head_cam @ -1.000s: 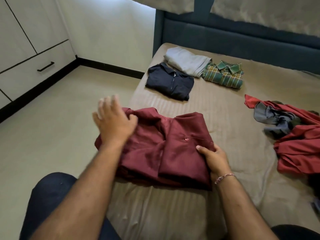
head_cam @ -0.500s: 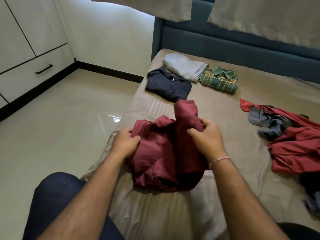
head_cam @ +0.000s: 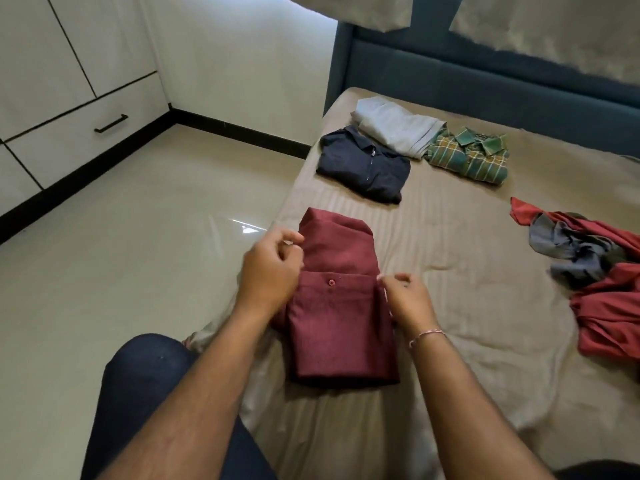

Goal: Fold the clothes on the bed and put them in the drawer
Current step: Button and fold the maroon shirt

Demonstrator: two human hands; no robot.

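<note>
Both hands sit at the maroon shirt, one at each side edge of the folded garment. Left hand: fingers curled over the shirt's left edge, at the line where the folded-over lower panel meets the upper part; whether this grip actually pinches cloth cannot be told, since the fingertips are turned inward. Right hand: fingers loosely curled, thumb and forefinger touching the right edge at the same fold line; a firm hold is likewise not plain. A thin bracelet circles the right wrist. The maroon shirt lies flat on the bed near its left edge, folded into a narrow rectangle, with one button showing at the fold; it lies between the two hands and extends toward the viewer beneath both forearms. Farther up the bed, well apart from the hands, lie three folded garments: a navy shirt, a pale grey garment just behind it, and a green plaid shirt beside that. At the right edge, an unfolded heap of red cloth and grey cloth. Across the floor, on the left, a white cabinet drawer with a dark handle stands closed.
</note>
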